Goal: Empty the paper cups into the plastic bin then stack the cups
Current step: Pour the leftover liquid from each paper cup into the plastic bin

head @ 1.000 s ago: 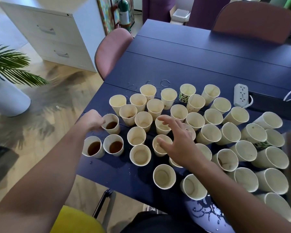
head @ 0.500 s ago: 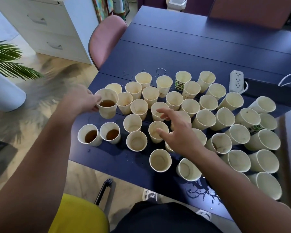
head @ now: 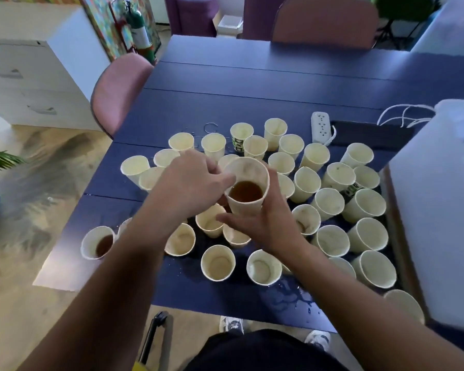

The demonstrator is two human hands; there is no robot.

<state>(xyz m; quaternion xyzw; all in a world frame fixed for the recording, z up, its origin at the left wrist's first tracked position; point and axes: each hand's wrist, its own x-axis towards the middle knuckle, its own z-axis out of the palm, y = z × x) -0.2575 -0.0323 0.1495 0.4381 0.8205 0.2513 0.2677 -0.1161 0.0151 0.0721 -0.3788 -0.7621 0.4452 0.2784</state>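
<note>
- Brown liquid fills the lower part of the raised paper cup (head: 247, 188), which sits at the centre of the frame, held upright above the other cups.
- Coming in from the lower left, the left hand (head: 190, 180) wraps its fingers round the cup's left side, thumb lying across near the rim.
- From the lower right, the right hand (head: 265, 220) cups the same cup from below and from the right, thumb stretched out to the left under its base; its fingers curve up behind the cup's right wall.
- Both hands therefore have hold of this one cup, neither spread wide.
- Below and around it, many cream paper cups (head: 332, 203) stand on the dark blue table (head: 252, 84), most of them close together or touching, most looking drained with stained insides.
- At the left edge of the group, one cup with brown liquid (head: 98, 242) stands near the table's corner; a second beside it is mostly hidden by the left forearm.
- Spilled drops (head: 289, 298) lie on the table near its front edge, lower centre.
- A white bin (head: 439, 210), blurred, fills the right side of the frame, just beside the cups.
- A white power strip (head: 321, 127) lies beyond the cups, upper right of centre.
- Pink chairs (head: 118, 89) stand at the table's left side and far end.
</note>
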